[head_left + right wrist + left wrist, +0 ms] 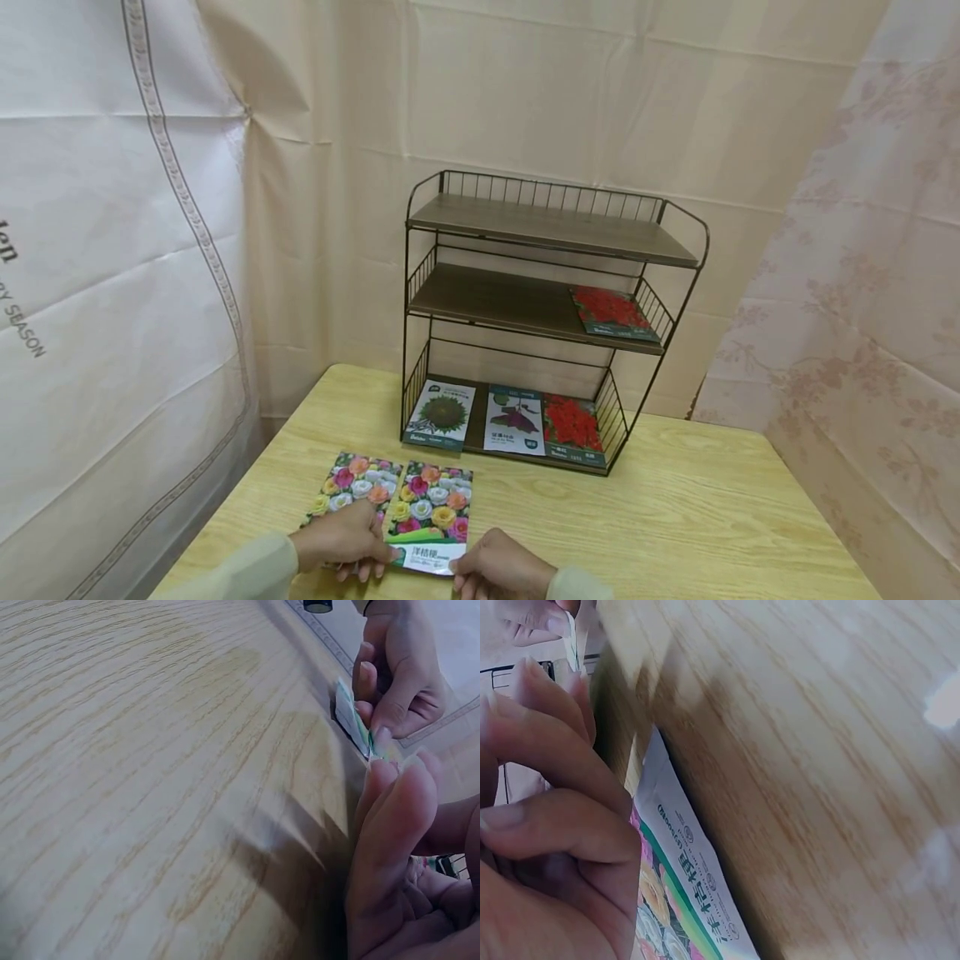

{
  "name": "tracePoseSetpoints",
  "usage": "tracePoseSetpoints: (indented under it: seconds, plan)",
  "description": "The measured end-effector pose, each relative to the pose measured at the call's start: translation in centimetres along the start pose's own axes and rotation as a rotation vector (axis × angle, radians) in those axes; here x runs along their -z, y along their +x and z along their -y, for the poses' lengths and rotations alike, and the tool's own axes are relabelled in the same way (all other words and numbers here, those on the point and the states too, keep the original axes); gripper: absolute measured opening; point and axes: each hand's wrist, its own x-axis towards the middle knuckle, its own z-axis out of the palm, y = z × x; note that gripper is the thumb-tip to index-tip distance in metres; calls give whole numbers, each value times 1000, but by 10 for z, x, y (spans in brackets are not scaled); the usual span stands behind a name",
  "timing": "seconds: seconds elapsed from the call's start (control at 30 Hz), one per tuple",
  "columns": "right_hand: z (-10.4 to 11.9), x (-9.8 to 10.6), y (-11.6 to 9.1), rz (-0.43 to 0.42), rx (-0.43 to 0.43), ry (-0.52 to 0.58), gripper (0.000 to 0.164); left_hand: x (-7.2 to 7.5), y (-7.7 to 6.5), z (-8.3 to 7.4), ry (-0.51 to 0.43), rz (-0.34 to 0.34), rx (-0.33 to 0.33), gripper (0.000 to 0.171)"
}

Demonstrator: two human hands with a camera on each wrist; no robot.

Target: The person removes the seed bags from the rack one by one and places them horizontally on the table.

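Observation:
A seed packet (433, 504) with colourful flowers and a white lower band is at the table's near side. My left hand (343, 537) pinches its lower left corner between thumb and fingers. At the lower right corner my right hand (504, 568) pinches it the same way. In the right wrist view the packet (350, 716) appears nearly edge-on, spanning between both hands. A second packet (348, 479) of the same design lies just to its left, partly hidden under my left hand. The left wrist view shows this packet's printed white band (694, 851) beside the hand.
Behind the packets stands a three-tier wire rack (555, 225) with dark shelves. Its bottom shelf holds a sunflower packet (442, 414), a purple-plant packet (514, 419) and a red-flower packet (572, 423). Another red-flower packet (613, 310) lies on the middle shelf. Curtains (322, 208) surround the wooden table (675, 517).

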Motion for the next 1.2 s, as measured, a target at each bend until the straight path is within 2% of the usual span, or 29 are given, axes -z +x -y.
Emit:
tracePoseSetpoints:
  seconds: [0.17, 0.47, 0.73, 1.2]
  plan:
    - [-4, 0, 1, -17, -6, -22, 22, -2, 0, 0, 37, -22, 27, 33]
    - [-2, 2, -1, -16, -47, -11, 22, -2, 0, -4, 74, -9, 43, 31]
    - [-3, 0, -2, -17, -33, -23, 23, -3, -2, -3, 100, -19, 86, 30]
    - [-3, -3, -1, -81, -67, -97, 23, -2, -4, -1, 72, 2, 91, 32]
